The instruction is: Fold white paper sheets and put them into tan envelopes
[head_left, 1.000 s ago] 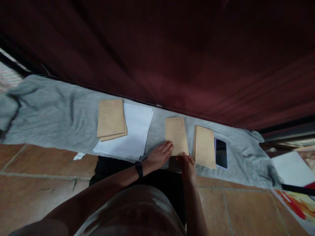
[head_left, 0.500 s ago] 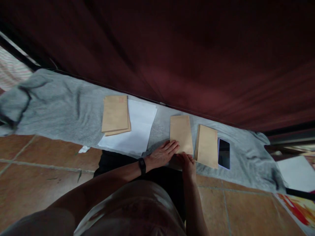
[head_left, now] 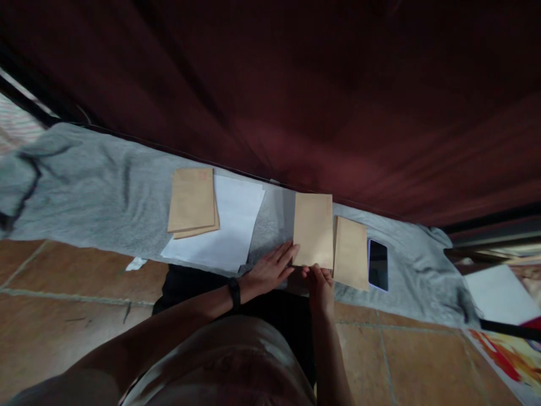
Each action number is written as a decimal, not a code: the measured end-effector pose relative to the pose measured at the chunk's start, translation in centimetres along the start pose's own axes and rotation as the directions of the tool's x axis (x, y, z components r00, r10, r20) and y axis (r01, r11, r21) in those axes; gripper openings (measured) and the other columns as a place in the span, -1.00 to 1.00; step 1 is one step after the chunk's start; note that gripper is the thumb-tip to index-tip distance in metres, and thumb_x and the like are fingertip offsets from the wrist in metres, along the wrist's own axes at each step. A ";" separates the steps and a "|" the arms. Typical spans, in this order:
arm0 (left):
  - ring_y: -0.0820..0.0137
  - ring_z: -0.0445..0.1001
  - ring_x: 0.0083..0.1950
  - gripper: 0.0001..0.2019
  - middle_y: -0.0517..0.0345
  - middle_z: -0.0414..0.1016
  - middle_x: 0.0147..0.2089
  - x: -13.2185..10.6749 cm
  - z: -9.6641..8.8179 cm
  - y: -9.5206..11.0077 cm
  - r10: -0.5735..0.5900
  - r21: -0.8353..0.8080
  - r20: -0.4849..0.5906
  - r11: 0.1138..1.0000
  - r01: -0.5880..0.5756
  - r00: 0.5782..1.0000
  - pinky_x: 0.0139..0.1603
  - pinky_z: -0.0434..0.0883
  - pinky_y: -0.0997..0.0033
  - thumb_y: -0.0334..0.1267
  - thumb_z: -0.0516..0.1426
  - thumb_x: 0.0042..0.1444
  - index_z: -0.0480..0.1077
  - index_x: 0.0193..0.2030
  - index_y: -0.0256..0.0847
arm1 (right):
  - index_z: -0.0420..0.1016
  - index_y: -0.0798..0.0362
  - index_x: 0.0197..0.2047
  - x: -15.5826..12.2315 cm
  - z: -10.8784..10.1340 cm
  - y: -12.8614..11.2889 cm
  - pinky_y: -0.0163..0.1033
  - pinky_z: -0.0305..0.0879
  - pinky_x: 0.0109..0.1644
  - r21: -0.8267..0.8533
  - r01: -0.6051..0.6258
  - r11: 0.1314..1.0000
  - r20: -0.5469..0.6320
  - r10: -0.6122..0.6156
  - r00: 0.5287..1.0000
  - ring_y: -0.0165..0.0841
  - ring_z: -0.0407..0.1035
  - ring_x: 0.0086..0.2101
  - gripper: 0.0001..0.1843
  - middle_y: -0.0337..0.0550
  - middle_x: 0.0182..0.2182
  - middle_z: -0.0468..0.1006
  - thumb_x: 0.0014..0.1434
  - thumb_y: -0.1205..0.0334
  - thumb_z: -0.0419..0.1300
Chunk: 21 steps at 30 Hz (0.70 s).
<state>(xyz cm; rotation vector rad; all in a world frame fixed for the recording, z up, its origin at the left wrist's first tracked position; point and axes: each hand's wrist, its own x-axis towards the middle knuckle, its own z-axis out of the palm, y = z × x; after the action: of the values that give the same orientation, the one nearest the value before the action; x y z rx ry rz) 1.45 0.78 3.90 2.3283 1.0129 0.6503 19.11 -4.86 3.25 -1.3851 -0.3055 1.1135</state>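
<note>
A brown paper envelope [head_left: 313,230] with a faint red mark near its upper right stands in front of me, its near edge raised a little off the cloth. My right hand [head_left: 322,285] pinches that near edge between thumb and fingers. Stretched out flat, my left hand [head_left: 270,272] has its fingertips at the envelope's lower left corner. Just to the right lies a small stack of similar envelopes [head_left: 350,254]. Another envelope pile [head_left: 192,200] rests at the left, partly over white paper sheets [head_left: 228,225].
A grey cloth [head_left: 101,192] covers the narrow surface. A phone [head_left: 378,265] lies right of the right-hand stack. Dark red fabric [head_left: 270,101] rises along the far edge. A white scrap [head_left: 136,263] is on the tiled floor [head_left: 51,321].
The envelope's near edge has tilted up toward me, still in my right hand's pinch. My left hand has slid slightly left, from on top of the envelope to its corner.
</note>
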 end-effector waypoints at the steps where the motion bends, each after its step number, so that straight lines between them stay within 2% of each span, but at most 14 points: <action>1: 0.20 0.25 0.44 -0.43 -0.15 0.19 0.47 0.1 0.2 -0.1 -0.077 -0.134 -0.036 0.988 0.072 0.996 0.38 0.29 0.12 -0.13 -0.01 0.40 0.01 0.49 -0.18 | 0.37 -0.07 -0.43 0.0 0.1 0.0 -0.19 0.53 -0.20 -0.002 -0.001 1.000 0.005 0.001 1.000 -0.29 0.57 -0.36 -0.72 -0.36 -0.52 0.56 -0.02 0.03 0.38; 3: 0.21 0.50 0.22 -0.44 -0.14 0.42 0.31 0.6 0.6 0.0 -0.270 -0.427 -0.043 0.875 0.227 0.962 0.19 0.47 0.14 -0.08 0.01 0.38 0.10 0.44 -0.20 | 0.36 -0.08 -0.44 0.0 0.6 0.1 -0.18 0.54 -0.20 0.012 -0.011 1.000 0.012 0.010 1.000 -0.28 0.58 -0.35 -0.72 -0.34 -0.51 0.56 -0.02 0.02 0.37; 5: 0.23 0.62 -0.05 -0.49 -0.09 0.59 0.08 1.2 0.9 0.2 -0.405 -0.665 0.086 0.657 0.355 0.910 -0.07 0.56 0.22 0.00 0.07 0.32 0.31 0.30 -0.24 | 0.36 -0.07 -0.44 -0.1 1.2 0.3 -0.20 0.53 -0.23 0.044 -0.026 0.999 0.022 0.026 0.999 -0.29 0.57 -0.36 -0.71 -0.34 -0.52 0.57 -0.03 0.02 0.38; 7: 0.28 0.63 -0.22 -0.56 -0.01 0.65 -0.13 1.7 0.9 0.6 -0.446 -0.782 0.233 0.442 0.439 0.864 -0.26 0.54 0.34 0.04 0.14 0.24 0.46 0.07 -0.28 | 0.37 -0.05 -0.44 -0.3 1.9 0.5 -0.21 0.52 -0.27 0.060 -0.036 0.998 0.044 0.034 0.998 -0.30 0.56 -0.39 -0.70 -0.31 -0.51 0.58 -0.04 0.01 0.39; 9: 0.34 0.60 -0.32 -0.61 0.04 0.65 -0.27 1.9 0.8 0.8 -0.468 -0.818 0.305 0.318 0.480 0.830 -0.35 0.49 0.42 0.04 0.20 0.17 0.51 -0.10 -0.29 | 0.39 -0.03 -0.44 -0.4 2.4 0.6 -0.22 0.51 -0.30 0.082 -0.070 0.994 0.076 0.063 0.995 -0.31 0.55 -0.43 -0.68 -0.27 -0.51 0.60 -0.06 0.00 0.42; 11: 0.38 0.56 -0.41 -0.62 0.08 0.62 -0.38 2.0 0.4 0.8 -0.513 -0.817 0.323 0.273 0.508 0.795 -0.41 0.45 0.47 0.03 0.25 0.09 0.51 -0.19 -0.29 | 0.41 -0.01 -0.45 -0.4 2.6 0.6 -0.26 0.50 -0.32 0.115 -0.117 0.986 0.089 0.107 0.990 -0.34 0.53 -0.46 -0.65 -0.26 -0.52 0.60 -0.11 0.01 0.46; 15: 0.41 0.52 -0.51 -0.61 0.13 0.57 -0.47 2.3 -0.1 0.0 -0.583 -0.781 0.354 0.245 0.574 0.731 -0.47 0.42 0.48 0.04 0.30 -0.04 0.49 -0.27 -0.28 | 0.41 0.00 -0.47 0.2 2.1 0.1 -0.32 0.48 -0.33 0.155 -0.146 0.977 0.044 0.141 0.989 -0.39 0.50 -0.48 -0.62 -0.30 -0.56 0.56 -0.17 0.00 0.49; 19: 0.38 0.54 -0.51 -0.56 0.15 0.57 -0.49 2.6 -0.3 -0.7 -0.592 -0.751 0.400 0.226 0.621 0.699 -0.47 0.44 0.46 0.06 0.35 -0.15 0.47 -0.26 -0.25 | 0.44 -0.01 -0.45 1.0 1.7 -0.4 -0.31 0.45 -0.41 0.139 -0.106 0.985 -0.001 0.108 0.994 -0.39 0.45 -0.54 -0.62 -0.34 -0.59 0.53 -0.20 -0.04 0.47; 21: 0.36 0.55 -0.49 -0.53 0.15 0.58 -0.48 2.7 -0.4 -0.7 -0.594 -0.744 0.400 0.233 0.626 0.698 -0.45 0.45 0.44 0.08 0.35 -0.18 0.46 -0.24 -0.25 | 0.44 -0.02 -0.44 1.0 1.8 -0.4 -0.31 0.43 -0.44 0.083 -0.060 0.995 0.000 0.060 0.998 -0.39 0.44 -0.55 -0.61 -0.34 -0.60 0.51 -0.15 -0.11 0.43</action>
<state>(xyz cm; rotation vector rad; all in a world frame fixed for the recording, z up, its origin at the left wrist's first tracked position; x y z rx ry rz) 2.50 3.41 4.34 0.9052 1.1225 0.5628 18.47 -2.93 3.59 -1.3295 -0.2153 1.1612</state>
